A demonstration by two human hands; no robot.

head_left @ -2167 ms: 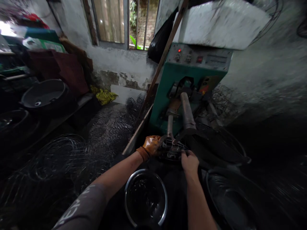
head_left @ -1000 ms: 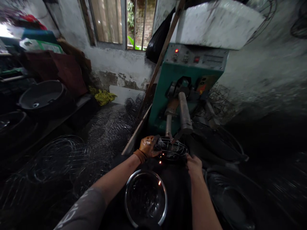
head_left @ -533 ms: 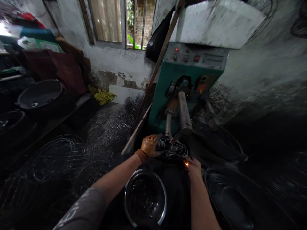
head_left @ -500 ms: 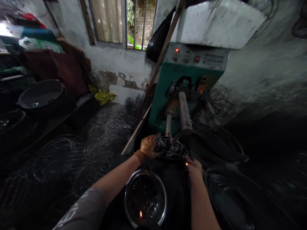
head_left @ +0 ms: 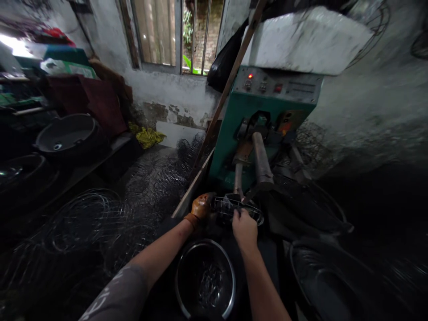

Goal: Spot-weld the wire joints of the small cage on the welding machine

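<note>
To the left of the green welding machine (head_left: 264,116), dark tubs (head_left: 67,133) sit on a shelf and loose wire rings (head_left: 83,218) lie heaped on the floor. In front of the machine's two metal arms (head_left: 261,160) the small wire cage (head_left: 238,208) lies flat, its long axis running left to right, directly under the arm tips. The left hand (head_left: 201,206), in an orange glove, grips the cage's left rim with fingers closed on the wire. The bare right hand (head_left: 244,228) is closed on the near rim, just right of centre; both hands touch the cage, neither nearer. Below the hands a steel-rimmed bowl (head_left: 205,281) holds bits of wire. Right of the machine all is dim: dark round shapes (head_left: 321,276) are hard to make out.
</note>
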